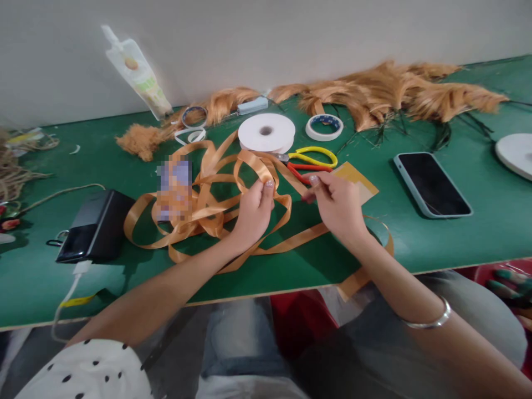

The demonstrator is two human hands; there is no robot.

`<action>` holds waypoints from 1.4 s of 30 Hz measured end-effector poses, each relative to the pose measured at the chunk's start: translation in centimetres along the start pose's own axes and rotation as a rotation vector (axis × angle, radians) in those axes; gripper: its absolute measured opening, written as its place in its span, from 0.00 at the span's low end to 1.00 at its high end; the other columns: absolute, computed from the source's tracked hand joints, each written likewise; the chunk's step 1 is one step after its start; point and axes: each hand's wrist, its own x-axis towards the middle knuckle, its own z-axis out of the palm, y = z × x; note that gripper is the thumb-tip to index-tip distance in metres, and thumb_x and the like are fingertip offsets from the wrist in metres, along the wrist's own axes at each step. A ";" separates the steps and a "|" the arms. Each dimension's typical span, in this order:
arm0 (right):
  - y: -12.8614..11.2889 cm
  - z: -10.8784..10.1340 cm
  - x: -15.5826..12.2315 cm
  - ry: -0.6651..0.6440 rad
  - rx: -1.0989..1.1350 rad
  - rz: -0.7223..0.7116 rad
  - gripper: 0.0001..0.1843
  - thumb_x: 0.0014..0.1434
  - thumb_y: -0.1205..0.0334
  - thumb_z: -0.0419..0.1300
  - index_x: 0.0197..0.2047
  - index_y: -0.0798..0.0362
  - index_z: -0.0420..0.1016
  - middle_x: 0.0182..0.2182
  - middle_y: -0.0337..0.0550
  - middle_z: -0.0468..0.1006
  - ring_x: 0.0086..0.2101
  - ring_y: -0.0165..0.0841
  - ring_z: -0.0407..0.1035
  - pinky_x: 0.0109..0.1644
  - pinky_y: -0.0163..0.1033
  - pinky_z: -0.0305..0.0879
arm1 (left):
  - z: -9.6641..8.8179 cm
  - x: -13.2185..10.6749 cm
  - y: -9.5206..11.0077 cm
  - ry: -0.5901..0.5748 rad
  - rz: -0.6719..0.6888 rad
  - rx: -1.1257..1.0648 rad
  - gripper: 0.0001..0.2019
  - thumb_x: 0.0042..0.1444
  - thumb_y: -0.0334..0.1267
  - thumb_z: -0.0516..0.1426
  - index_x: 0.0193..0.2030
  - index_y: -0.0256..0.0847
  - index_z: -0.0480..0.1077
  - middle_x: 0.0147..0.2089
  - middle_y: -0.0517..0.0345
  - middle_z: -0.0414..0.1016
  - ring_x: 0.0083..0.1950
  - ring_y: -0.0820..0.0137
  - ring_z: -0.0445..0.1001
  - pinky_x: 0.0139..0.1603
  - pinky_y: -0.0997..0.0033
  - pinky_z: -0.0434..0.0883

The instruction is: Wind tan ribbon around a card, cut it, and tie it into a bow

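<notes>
the work looks partway: a stretch of satiny orange ribbon [299,237] is in hand, while much of it lies in slack, unsorted loops toward nine o'clock. the left hand [255,213] pinches a glossy curl between thumb and finger; the right hand [338,205], fingertips bunched, grips the band too. scissors [294,157] lie at its eleven o'clock, wispy fibre tufts [390,91] at one; a smooth, white, disc-shaped spool [249,131] sits at the left hand's twelve.
</notes>
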 end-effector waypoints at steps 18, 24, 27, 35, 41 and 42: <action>-1.7 0.5 -0.8 -0.543 0.201 0.238 0.07 0.56 0.65 0.57 0.39 0.56 0.68 0.08 0.27 0.60 0.11 0.22 0.53 0.15 0.28 0.48 | 0.1 0.5 -0.8 0.095 -0.029 -0.242 0.18 0.59 0.52 0.50 0.26 0.41 0.55 0.17 0.69 0.51 0.15 0.81 0.51 0.15 0.79 0.52; -1.3 0.6 -0.8 -0.559 0.257 0.216 0.13 0.57 0.59 0.56 0.23 0.55 0.63 0.08 0.30 0.62 0.11 0.19 0.50 0.16 0.27 0.45 | -0.1 0.2 0.0 0.003 0.013 -0.160 0.17 0.60 0.50 0.48 0.27 0.42 0.54 0.18 0.68 0.52 0.18 0.79 0.53 0.18 0.77 0.53; -1.1 0.6 -0.8 -0.443 0.407 0.271 0.15 0.55 0.55 0.59 0.23 0.54 0.62 0.08 0.30 0.61 0.11 0.19 0.50 0.16 0.27 0.42 | -0.2 -0.1 0.8 -0.142 0.046 0.006 0.16 0.58 0.49 0.52 0.26 0.41 0.54 0.19 0.68 0.52 0.19 0.79 0.52 0.19 0.76 0.51; -0.6 0.7 -0.5 -0.326 0.517 0.265 0.15 0.56 0.57 0.59 0.23 0.54 0.61 0.09 0.30 0.61 0.12 0.19 0.52 0.17 0.27 0.45 | -0.4 -0.2 1.2 -0.350 0.143 0.191 0.17 0.58 0.44 0.52 0.23 0.40 0.53 0.20 0.67 0.50 0.22 0.77 0.52 0.23 0.74 0.52; -0.6 -0.3 -0.1 -0.385 0.403 0.148 0.09 0.60 0.64 0.53 0.27 0.55 0.64 0.10 0.30 0.62 0.13 0.20 0.53 0.19 0.28 0.46 | -0.2 -0.1 1.0 -0.376 0.076 0.119 0.18 0.61 0.49 0.45 0.25 0.39 0.59 0.22 0.64 0.54 0.25 0.75 0.56 0.25 0.74 0.54; -0.6 -0.5 0.0 -0.402 0.381 0.133 0.09 0.60 0.63 0.53 0.28 0.55 0.64 0.10 0.30 0.62 0.13 0.20 0.53 0.19 0.29 0.46 | -0.2 -0.1 1.0 -0.352 0.076 0.117 0.19 0.61 0.49 0.45 0.25 0.39 0.58 0.22 0.64 0.54 0.25 0.75 0.56 0.25 0.74 0.54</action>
